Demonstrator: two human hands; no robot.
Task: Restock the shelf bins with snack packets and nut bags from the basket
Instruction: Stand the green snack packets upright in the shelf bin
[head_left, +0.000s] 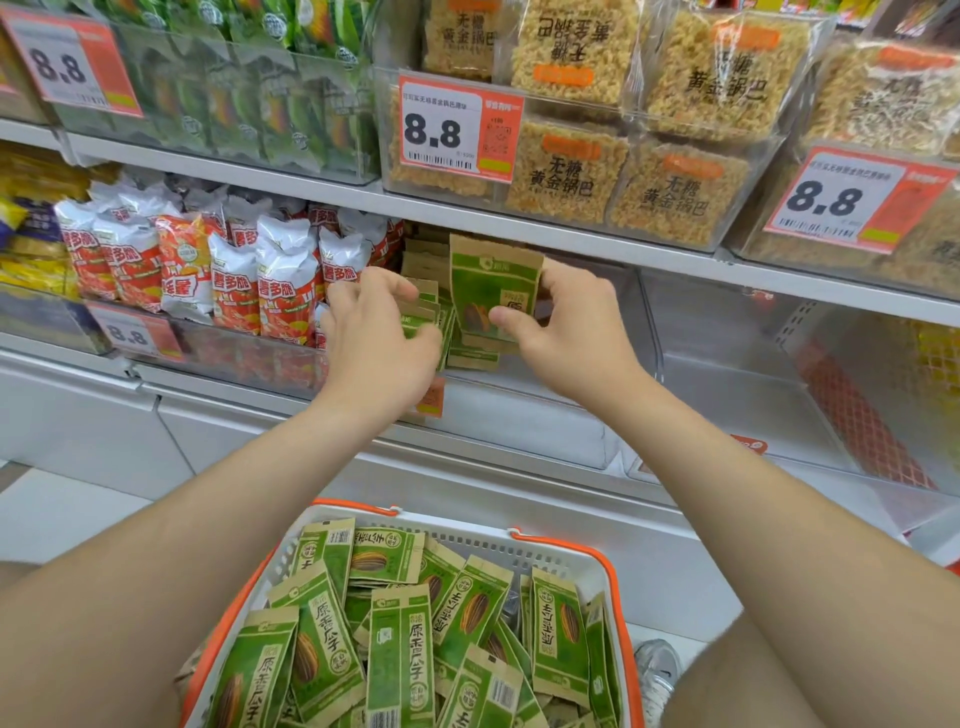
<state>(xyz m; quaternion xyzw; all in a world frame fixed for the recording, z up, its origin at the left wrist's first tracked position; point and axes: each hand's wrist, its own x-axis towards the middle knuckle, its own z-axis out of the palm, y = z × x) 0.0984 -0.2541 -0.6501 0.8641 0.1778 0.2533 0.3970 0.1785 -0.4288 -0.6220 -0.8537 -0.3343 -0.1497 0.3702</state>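
A white basket with orange trim (524, 553) sits low in front of me, heaped with green and brown sunflower seed bags (400, 649). Both my hands reach into a clear shelf bin (631, 332) on the middle shelf. My right hand (561, 332) pinches an upright seed bag (491, 286) by its right edge. My left hand (376, 332) holds a small stack of seed bags (423, 312) standing in the bin, its fingers curled over their tops. More seed bags (470, 356) lie at the bin's bottom behind the hands.
Left of the seed bin, a bin of red and white snack packets (234, 275). Above, bins of green packets (260, 93) and golden rice crackers (623, 171) with 8.8 price tags (457, 130). A clear bin (779, 389) stands to the right. My shoe (657, 670) shows beside the basket.
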